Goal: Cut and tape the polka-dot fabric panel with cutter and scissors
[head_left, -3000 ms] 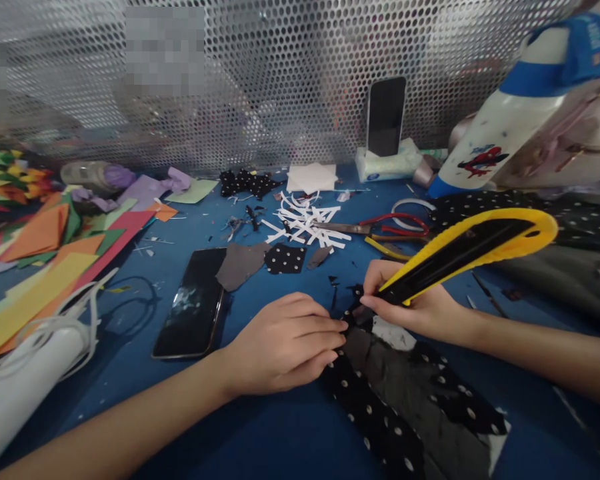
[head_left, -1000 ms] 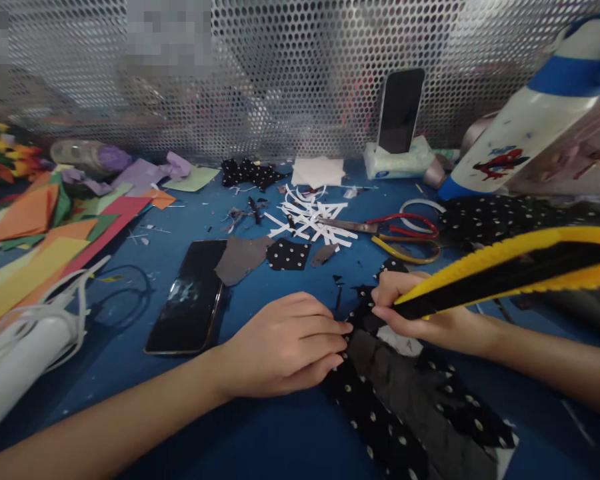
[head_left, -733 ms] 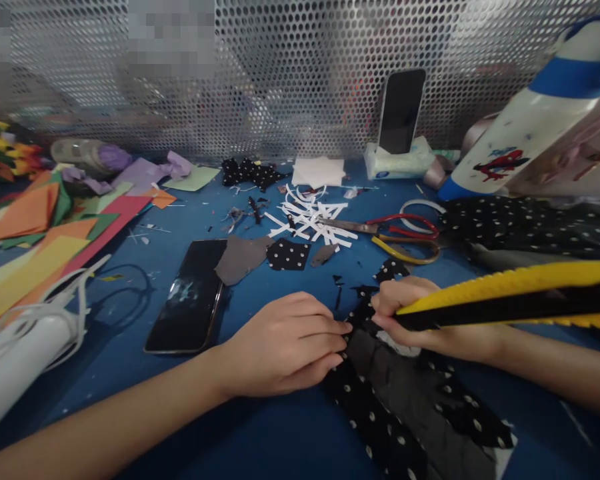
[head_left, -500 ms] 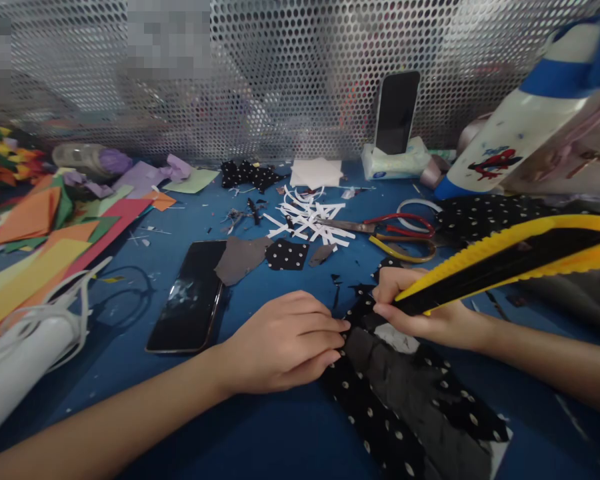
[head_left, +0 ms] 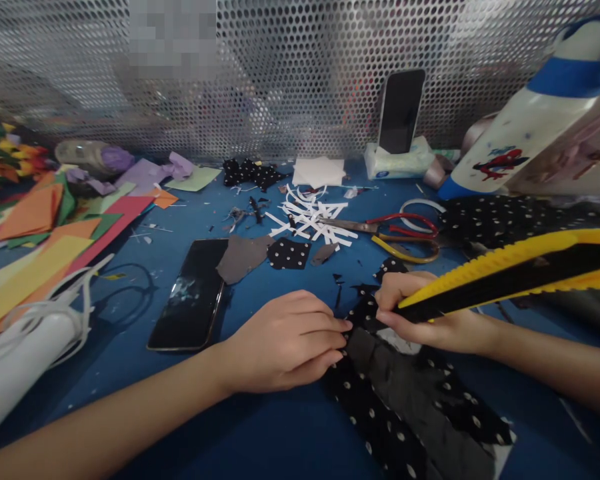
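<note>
My right hand (head_left: 425, 313) is closed round a utility knife (head_left: 510, 277) with a yellow-and-black handle, its tip end down at the work; the blade is hidden by my fingers. Under it lies a black polka-dot piece (head_left: 380, 413), with a grey middle strip and white showing at one corner; whether it is paper or cloth I cannot tell. My left hand (head_left: 295, 343) presses its bunched fingertips and thumb on the left edge of this piece. Small black offcuts (head_left: 365, 290) lie just beyond the knife.
A phone (head_left: 190, 297) lies left of my hands. Beyond are scraps (head_left: 289, 254), white paper strips (head_left: 313, 217) and scissors (head_left: 380, 227). At right stands a tilted bottle (head_left: 520, 127); at left lie coloured papers (head_left: 35, 273) and a white corded device (head_left: 30, 360). A perforated metal panel (head_left: 290, 80) closes the back.
The knife's handle has tipped slightly lower, and my right hand has shifted a touch. My left hand stays on the polka-dot piece. The whole view has drifted slightly.
</note>
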The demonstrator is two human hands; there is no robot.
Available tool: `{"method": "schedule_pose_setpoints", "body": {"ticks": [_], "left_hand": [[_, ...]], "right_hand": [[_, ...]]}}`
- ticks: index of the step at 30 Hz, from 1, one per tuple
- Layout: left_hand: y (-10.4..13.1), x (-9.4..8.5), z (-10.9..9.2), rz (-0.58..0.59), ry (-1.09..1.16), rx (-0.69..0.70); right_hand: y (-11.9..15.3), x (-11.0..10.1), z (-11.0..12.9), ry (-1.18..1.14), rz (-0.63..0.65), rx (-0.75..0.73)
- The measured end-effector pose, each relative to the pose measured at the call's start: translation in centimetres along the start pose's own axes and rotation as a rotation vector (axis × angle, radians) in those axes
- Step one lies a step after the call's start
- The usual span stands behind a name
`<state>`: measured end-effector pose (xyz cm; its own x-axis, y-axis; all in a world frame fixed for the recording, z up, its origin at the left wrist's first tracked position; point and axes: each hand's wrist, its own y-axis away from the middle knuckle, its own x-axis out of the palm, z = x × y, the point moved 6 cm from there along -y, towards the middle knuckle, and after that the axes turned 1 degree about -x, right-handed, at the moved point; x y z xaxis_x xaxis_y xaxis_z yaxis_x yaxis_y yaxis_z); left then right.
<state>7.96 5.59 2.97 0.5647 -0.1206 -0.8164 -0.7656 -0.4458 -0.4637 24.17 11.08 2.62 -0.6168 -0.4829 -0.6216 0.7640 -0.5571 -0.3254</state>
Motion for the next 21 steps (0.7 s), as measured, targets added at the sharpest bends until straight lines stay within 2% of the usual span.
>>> {"method": "schedule_pose_setpoints", "body": {"ticks": [10,15,19,21], "left_hand": [[0.06,0.08,-0.05,-0.001,0.008,0.001],[0.14,0.17,0.01,0.005,0.009,0.004],[0.17,0.21,-0.03,0.002,0.008,0.003],[0.21,0.23,-0.13,0.001,0.002,0.007]], "right_hand": [[0.39,0.29,-0.56,0.089,0.029,0.062],[0.21,0.2,-0.21,0.055,-0.014,0.053],[0.21,0.57,-0.14,0.069,0.022,0.046],[0.21,0.61,-0.34,0.034,-0.001,0.04]]}}
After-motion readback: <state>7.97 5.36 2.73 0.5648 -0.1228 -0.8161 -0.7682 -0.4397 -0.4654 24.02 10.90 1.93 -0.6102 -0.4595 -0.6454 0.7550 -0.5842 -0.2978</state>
